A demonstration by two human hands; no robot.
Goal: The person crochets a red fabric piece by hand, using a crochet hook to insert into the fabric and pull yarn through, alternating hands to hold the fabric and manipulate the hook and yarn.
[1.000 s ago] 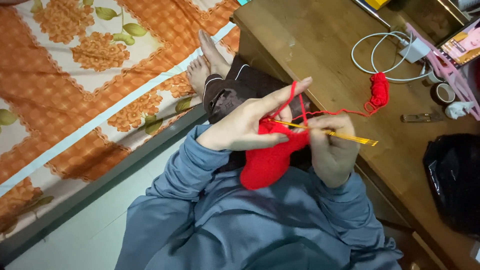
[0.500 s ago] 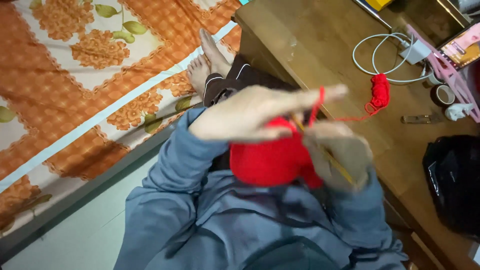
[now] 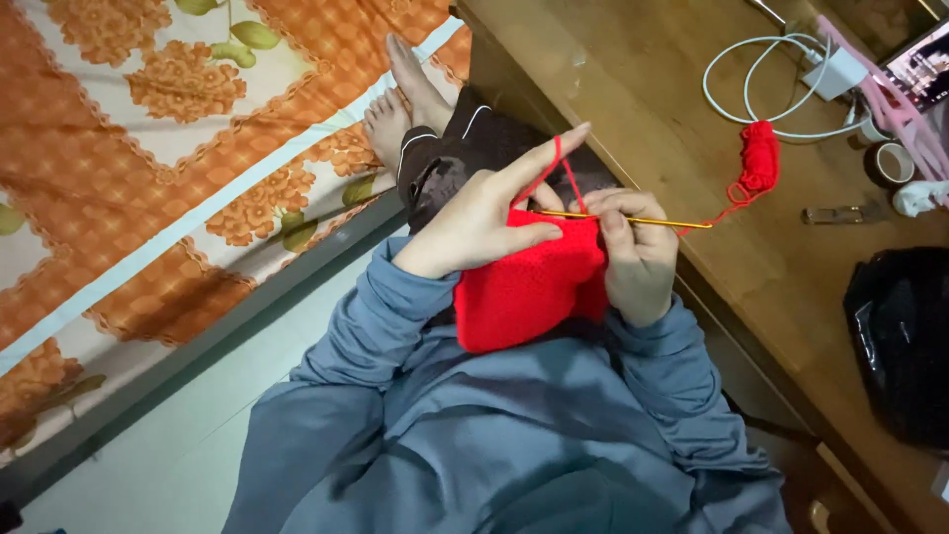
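Head view: red crochet piece [image 3: 529, 287] hangs in front of the person's chest, above the blue-grey sweatshirt [image 3: 514, 435]. The left hand [image 3: 484, 218] holds its upper left edge, thumb pressed flat on the red fabric, while the forefinger stretches out straight and carries a loop of red yarn [image 3: 565, 176] over its tip. So the left grip is pinching the crochet piece. The right hand [image 3: 638, 252] is at the piece's upper right edge, fingers curled and pressed together around a thin yellow crochet hook [image 3: 633, 219], which lies nearly level; its working end is at the top of the fabric between the two hands and its other end sticks out to the right, over the edge of the counter [image 3: 643, 89]. From the hook a strand runs right to a small red yarn ball [image 3: 759, 156] lying on the wooden counter. Beyond the ball lies a coiled white cable [image 3: 736, 89], near it a roll of tape [image 3: 888, 163], and a black bag [image 3: 900, 336] sits closer to the person. To the left is a bed with an orange flowered sheet [image 3: 148, 148], and the person's bare feet [image 3: 400, 99] rest on its edge.
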